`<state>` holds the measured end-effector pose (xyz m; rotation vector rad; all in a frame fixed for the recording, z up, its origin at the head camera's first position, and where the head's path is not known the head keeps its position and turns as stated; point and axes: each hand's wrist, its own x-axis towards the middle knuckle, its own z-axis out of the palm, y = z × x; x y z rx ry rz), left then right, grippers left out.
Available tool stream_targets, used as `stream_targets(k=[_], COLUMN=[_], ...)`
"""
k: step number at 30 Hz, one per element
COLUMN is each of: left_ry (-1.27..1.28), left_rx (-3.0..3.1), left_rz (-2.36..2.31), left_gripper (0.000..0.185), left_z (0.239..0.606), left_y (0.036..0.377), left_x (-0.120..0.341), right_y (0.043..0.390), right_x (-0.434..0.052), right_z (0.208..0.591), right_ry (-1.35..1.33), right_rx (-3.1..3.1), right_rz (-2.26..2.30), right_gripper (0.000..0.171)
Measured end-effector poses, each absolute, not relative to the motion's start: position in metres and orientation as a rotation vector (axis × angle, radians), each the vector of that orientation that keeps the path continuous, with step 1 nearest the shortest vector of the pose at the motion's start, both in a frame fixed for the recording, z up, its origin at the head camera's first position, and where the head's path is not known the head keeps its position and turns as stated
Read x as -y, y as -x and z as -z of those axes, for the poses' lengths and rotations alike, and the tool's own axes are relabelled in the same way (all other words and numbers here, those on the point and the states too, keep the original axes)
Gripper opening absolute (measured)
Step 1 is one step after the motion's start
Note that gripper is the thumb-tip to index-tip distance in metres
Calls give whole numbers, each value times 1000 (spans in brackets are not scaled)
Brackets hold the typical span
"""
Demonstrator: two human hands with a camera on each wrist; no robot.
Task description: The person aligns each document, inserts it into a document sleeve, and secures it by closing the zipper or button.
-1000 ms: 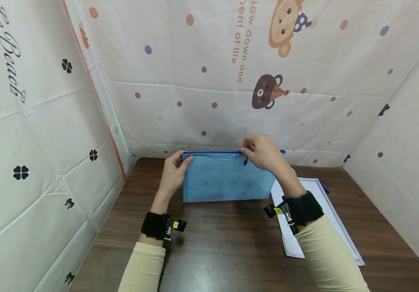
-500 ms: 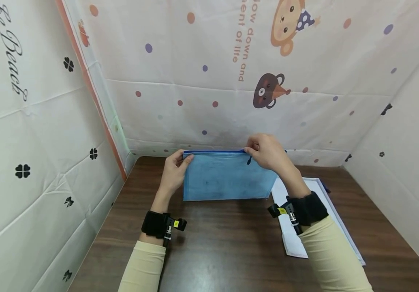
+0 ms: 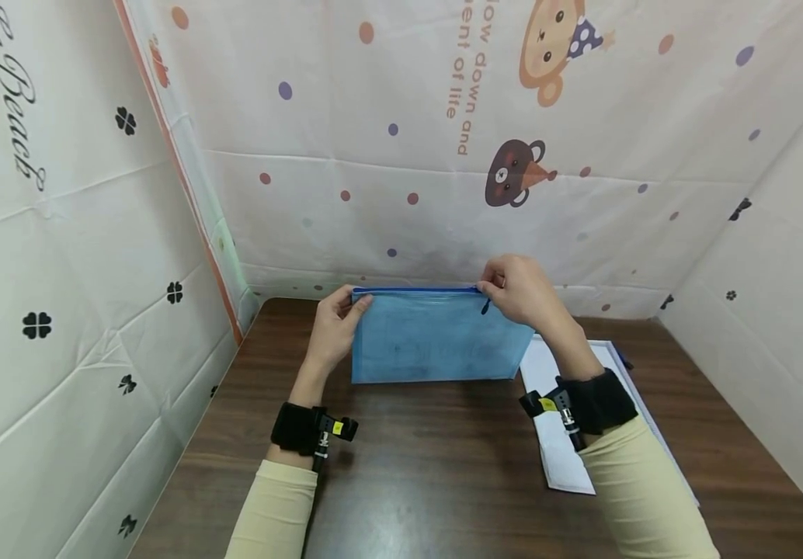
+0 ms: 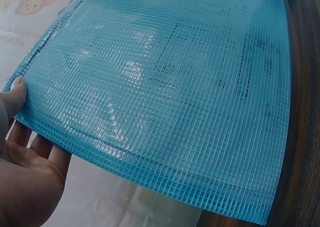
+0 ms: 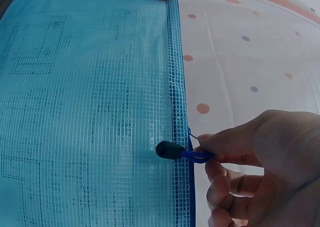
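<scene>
Translucent blue mesh-plastic zipper pouch (image 3: 435, 335), rectangular, held upright with its lower long edge on the dark wooden tabletop; printed sheets show faintly through the mesh. Dark blue zipper (image 5: 176, 82) runs along the top edge, its small blue pull tab with black tip (image 5: 176, 151) near the right end

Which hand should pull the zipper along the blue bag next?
Probably the right hand: it already pinches the zipper pull at the top edge of the blue mesh bag. The left hand grips the bag's far corner, so it is better placed to steady it.
</scene>
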<state>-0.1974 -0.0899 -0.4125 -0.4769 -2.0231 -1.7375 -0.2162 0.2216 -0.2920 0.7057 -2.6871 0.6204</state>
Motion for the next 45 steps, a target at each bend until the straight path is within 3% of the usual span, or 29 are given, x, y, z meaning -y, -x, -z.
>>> stream_targets(k=[45], left_ry=[449], left_rx=[1959], left_rz=[1748], left_gripper=[21], left_z=[417], left_y=[196], left_x=[95], right_y=[213], right_x=[-262], right_z=[293], right_ry=[-553], right_rx=[2646], right_rz=[-440], right_gripper=[15])
